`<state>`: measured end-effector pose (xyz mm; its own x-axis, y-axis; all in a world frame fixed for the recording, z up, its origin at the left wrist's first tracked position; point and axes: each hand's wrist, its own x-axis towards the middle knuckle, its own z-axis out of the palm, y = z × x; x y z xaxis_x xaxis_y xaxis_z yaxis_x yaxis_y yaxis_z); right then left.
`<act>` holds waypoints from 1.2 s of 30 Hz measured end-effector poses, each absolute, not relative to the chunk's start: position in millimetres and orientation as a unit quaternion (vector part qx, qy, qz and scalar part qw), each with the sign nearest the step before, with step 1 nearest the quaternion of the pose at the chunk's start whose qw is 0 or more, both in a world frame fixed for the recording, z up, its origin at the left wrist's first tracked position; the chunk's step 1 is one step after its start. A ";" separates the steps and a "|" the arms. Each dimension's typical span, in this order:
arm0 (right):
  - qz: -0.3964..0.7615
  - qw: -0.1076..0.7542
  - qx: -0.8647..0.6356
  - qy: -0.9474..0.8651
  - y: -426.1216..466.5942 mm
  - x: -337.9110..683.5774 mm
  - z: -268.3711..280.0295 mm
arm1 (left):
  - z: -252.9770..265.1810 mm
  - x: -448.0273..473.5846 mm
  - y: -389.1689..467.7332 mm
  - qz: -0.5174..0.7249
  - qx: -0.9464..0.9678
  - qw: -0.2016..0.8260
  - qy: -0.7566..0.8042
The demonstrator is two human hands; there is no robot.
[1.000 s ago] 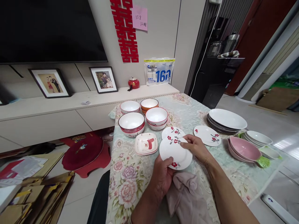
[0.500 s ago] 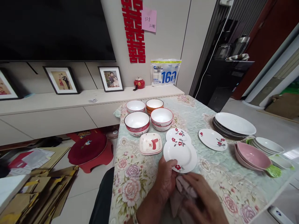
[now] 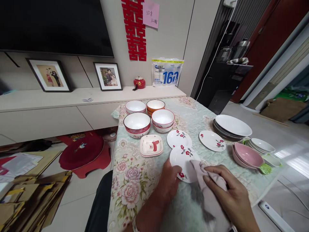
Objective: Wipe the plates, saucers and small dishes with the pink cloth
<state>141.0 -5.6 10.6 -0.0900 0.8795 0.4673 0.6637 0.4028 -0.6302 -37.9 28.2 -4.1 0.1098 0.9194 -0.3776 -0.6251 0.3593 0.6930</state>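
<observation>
My left hand (image 3: 171,178) grips the lower left rim of a white plate (image 3: 180,162) with red flowers, thumb on top. In my right hand (image 3: 225,187) is a greyish-pink cloth (image 3: 210,196), bunched between thumb and fingers. The cloth's upper end touches or overlaps the plate's right side. Behind the held plate, partly covered by it, lies another flowered plate (image 3: 177,138) on the table. A third flowered plate (image 3: 211,140) lies farther right. Just left of the held plate is a small stack of squarish dishes (image 3: 151,145) with a red picture.
Several stacked bowls (image 3: 137,121) stand at the back left of the cloth-covered table (image 3: 130,196). To the right are a stack of large plates (image 3: 233,125), pink bowls (image 3: 248,154) and small white bowls (image 3: 263,145). A red stool (image 3: 84,154) stands on the floor at left.
My right hand has moved up and to the right, bringing the cloth from below the plate onto its right side. My left hand still holds the plate. The view has shifted slightly.
</observation>
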 end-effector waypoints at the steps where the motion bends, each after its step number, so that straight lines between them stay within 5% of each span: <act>1: 0.103 0.409 -0.551 -0.720 -0.5 139.7 4.0 | -3.2 -38.2 27.8 0.530 0.184 0.725 0.399; 12: -0.027 0.220 -0.634 -0.741 49.7 104.5 -26.5 | -5.8 -38.1 27.8 0.484 0.230 0.721 0.440; 24: 0.181 0.302 -0.444 -0.824 43.9 104.5 -22.8 | -6.4 -39.8 28.1 0.458 0.233 0.748 0.420; 32: 0.041 0.203 -0.642 -0.738 54.0 114.2 -21.4 | -7.6 -41.2 27.7 0.428 0.247 0.750 0.439; 36: 0.058 0.259 -0.587 -0.765 58.4 97.7 -23.7 | -11.4 -42.3 28.7 0.436 0.247 0.760 0.415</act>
<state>97.7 58.4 -23.7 -0.1771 0.9279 0.3281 0.8672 0.3048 -0.3938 -42.3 28.7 -11.4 0.2765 0.8667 -0.4152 -0.4577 0.4987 0.7361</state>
